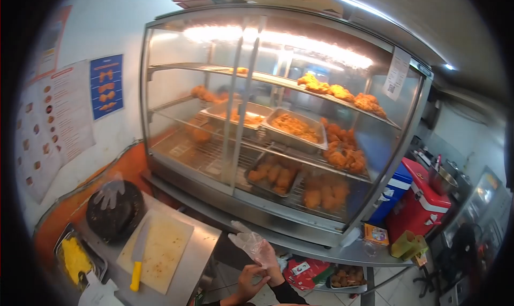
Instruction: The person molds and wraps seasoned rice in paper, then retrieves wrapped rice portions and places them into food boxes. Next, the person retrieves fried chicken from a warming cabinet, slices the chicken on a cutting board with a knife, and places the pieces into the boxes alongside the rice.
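My right hand [259, 251] wears a clear plastic disposable glove, its fingers stretched up and to the left in front of the display cabinet. Bare and closed, my left hand [251, 282] pinches the glove's cuff at my right wrist. Left of my hands, a knife with a yellow handle [136, 275] lies on a stained white cutting board [170, 247]. A second clear plastic glove [111, 193] rests on a dark round object [128, 215] behind the board.
A glass-fronted heated cabinet [278, 209] holds fried chicken and metal trays of fries. A metal tray [101, 261] with yellow food stands at lower left. Right are a red cooler box [412, 215] and a blue one [395, 191]. A tray of brown food [348, 277] sits below the counter.
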`<state>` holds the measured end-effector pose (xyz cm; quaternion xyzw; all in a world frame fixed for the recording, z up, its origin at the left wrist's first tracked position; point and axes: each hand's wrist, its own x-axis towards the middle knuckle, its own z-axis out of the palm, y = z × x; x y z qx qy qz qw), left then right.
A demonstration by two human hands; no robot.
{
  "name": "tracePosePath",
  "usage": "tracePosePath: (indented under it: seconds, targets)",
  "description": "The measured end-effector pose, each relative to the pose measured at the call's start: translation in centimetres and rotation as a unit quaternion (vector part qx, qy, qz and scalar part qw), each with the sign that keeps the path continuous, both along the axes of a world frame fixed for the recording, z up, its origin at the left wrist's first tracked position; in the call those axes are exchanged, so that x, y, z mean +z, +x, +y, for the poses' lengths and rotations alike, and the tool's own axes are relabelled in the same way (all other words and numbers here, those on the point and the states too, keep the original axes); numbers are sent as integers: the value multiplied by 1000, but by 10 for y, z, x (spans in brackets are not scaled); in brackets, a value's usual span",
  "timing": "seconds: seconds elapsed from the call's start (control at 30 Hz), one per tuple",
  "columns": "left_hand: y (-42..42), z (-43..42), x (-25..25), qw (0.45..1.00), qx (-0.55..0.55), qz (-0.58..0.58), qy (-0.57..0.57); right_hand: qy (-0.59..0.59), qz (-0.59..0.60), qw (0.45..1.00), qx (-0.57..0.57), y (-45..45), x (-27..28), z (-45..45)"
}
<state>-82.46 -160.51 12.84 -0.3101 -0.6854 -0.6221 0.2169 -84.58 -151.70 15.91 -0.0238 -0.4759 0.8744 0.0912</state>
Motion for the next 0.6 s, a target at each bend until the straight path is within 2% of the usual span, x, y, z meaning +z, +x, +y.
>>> tracePosePath:
  seconds: [0.03,0.07,0.1,0.13,0.2,0.23,0.27,0.3,0.33,0.4,0.47,0.53,0.6]
  targets:
    - [-4,16,5,1000,-14,1,2,2,1,1000,-14,-6,3,12]
    - [-7,33,10,979,-96,-101,146,4,44,999,-27,-12,5,27]
    - [-11,47,14,922,-173,-202,281,6,87,995,-39,-19,6,43]
    - [-19,58,17,922,-181,-202,277,6,131,990,-49,-25,7,58]
    - [-37,78,28,951,-185,-128,213,5,176,982,-62,-32,6,80]
    - [-47,84,34,986,-112,-43,116,-28,167,977,-133,-30,4,90]
    - [-53,94,44,986,-114,-46,114,-61,153,966,-202,-27,3,99]
    - [-58,105,54,989,-86,54,104,-63,149,966,-203,-23,9,106]
    - [-63,118,65,981,-56,158,95,74,175,948,-254,-21,19,114]
    - [-67,145,80,973,-82,193,94,206,201,910,-298,-23,38,136]
    - [-72,168,82,928,-164,328,67,-9,176,970,-170,-20,49,164]
    - [-72,190,81,920,-162,353,56,-127,156,973,-114,-16,58,185]
    - [-68,208,88,933,-132,330,57,-145,156,969,-125,-9,60,208]
